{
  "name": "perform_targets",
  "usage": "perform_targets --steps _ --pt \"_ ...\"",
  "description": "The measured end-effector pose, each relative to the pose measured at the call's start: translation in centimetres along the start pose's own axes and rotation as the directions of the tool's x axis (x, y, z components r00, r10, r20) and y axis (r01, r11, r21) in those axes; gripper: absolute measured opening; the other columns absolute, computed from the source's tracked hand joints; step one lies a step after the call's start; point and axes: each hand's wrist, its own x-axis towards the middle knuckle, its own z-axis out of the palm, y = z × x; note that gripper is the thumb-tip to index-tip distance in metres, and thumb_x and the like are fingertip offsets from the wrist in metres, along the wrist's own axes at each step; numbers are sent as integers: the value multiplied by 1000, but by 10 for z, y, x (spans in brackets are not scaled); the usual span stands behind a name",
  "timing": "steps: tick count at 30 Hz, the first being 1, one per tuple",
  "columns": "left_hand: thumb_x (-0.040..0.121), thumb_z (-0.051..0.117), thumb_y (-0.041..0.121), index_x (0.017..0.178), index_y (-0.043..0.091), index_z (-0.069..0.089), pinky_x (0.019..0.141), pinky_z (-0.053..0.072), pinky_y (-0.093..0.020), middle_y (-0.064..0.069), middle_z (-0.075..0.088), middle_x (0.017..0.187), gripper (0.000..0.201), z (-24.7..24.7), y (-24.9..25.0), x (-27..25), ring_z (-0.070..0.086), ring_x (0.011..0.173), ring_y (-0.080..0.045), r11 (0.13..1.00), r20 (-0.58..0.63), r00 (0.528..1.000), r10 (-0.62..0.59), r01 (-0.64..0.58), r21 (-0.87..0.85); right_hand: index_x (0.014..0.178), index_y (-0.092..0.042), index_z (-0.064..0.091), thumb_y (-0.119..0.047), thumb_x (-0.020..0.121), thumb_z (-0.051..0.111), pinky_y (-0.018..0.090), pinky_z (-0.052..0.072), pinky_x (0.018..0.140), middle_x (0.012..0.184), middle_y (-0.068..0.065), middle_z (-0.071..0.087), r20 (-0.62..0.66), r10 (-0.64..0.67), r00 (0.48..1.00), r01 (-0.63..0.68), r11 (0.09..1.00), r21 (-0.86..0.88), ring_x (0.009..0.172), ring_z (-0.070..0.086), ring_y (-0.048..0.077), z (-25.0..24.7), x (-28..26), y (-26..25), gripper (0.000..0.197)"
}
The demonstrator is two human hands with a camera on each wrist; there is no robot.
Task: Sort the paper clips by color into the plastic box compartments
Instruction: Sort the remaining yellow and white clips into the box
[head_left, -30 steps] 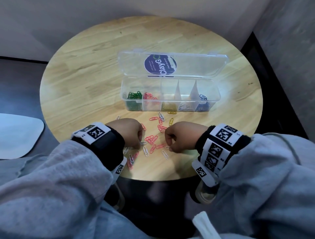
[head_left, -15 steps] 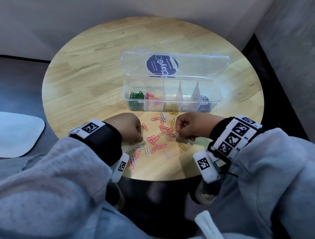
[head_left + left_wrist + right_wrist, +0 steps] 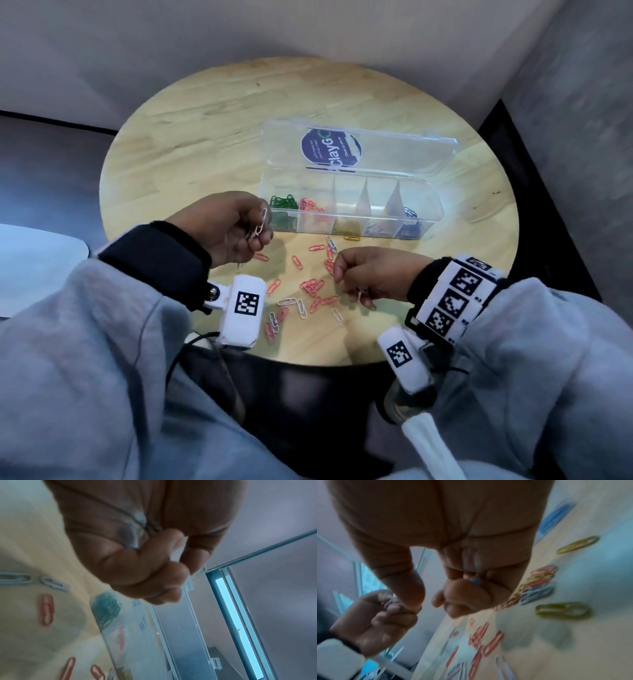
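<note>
Since a second ago the left hand (image 3: pixel 236 228) has lifted off the table (image 3: pixel 191 144) and turned palm-up toward the plastic box (image 3: pixel 349 209), its fingers curled on a white paper clip (image 3: pixel 261 224) that sticks up from the fingertips. Over the same second the right hand (image 3: pixel 373 277) has come back toward the scattered clips (image 3: pixel 313 284), fingers curled, with what looks like a pale clip (image 3: pixel 360 294) at its lower fingertips (the wrist view is too blurred to confirm).

Sorting looks partly done: green clips (image 3: pixel 283 202) fill the compartment at the 9 o'clock end, pink clips (image 3: pixel 310 205) the next, and yellow, white and blue sit further toward 3 o'clock. Many clips, mostly pink with some white and a yellow clip (image 3: pixel 352 237) near the box front, lie loose on the table at 6 o'clock from the box.

Held just off the box's 9 o'clock end, the white clip must travel toward 3 o'clock, past green and pink, to reach the white compartment.
</note>
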Motion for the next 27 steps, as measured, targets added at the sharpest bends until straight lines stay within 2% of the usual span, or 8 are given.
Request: perform_targets --steps 2,5,9,11,14,16,21,27 --pt "77 26 5 60 9 44 33 27 -10 -8 50 49 25 -5 -1 -2 40 34 -12 998 -7 1000 -23 22 -54 77 -18 53 -4 79 63 16 34 38 56 -9 51 10 -65 998 65 958 -278 46 44 7 11 0 -9 18" --pt "78 27 10 59 8 47 32 26 -9 -8 49 50 28 -10 -3 -2 39 35 -12 998 -47 998 -52 50 -44 89 -25 57 -14 76 70 16 33 48 61 -12 45 35 -138 990 124 714 -689 53 44 1 31 6 -22 22" --pt "84 43 21 60 12 52 36 16 -10 -1 39 51 28 -5 -7 4 29 35 -10 949 -210 974 -87 146 281 111 -29 56 -22 76 70 25 39 61 73 -11 46 82 -136 987 134 435 -891 76 49 15 47 23 -33 39" --pt "84 53 26 63 15 57 42 19 -16 0 38 56 24 -1 -11 5 29 42 -15 811 -254 965 -66 200 550 111 -29 55 -23 76 70 28 45 68 82 -8 50 107 -133 985 149 364 -919 82 53 19 49 31 -35 38" --pt "78 63 33 78 15 69 60 36 -23 -5 59 74 18 4 -18 7 52 65 -22 474 -261 965 -4 232 850 107 -26 57 -23 77 70 28 43 70 94 -3 56 128 -136 982 167 333 -928 88 55 21 50 38 -35 32" --pt "74 67 35 82 15 70 66 38 -25 -4 63 81 22 9 -24 9 56 77 -21 352 -253 967 -23 244 903 105 -26 60 -22 79 68 28 42 71 103 -2 59 133 -149 980 178 346 -921 92 56 20 50 40 -34 28" --pt "72 70 28 59 15 55 50 28 -21 1 51 61 24 22 -29 10 48 61 -17 193 -282 957 -74 291 937 87 -27 60 -17 79 61 32 50 72 93 -5 59 92 -209 974 162 348 -923 90 57 21 46 42 -28 13" --pt "70 77 35 63 15 54 61 37 -24 -1 57 74 30 24 -35 14 53 73 -18 96 -282 953 -112 293 951 98 -25 59 -27 81 66 34 50 80 104 -2 61 122 -190 974 185 360 -915 95 57 21 47 39 -24 19"
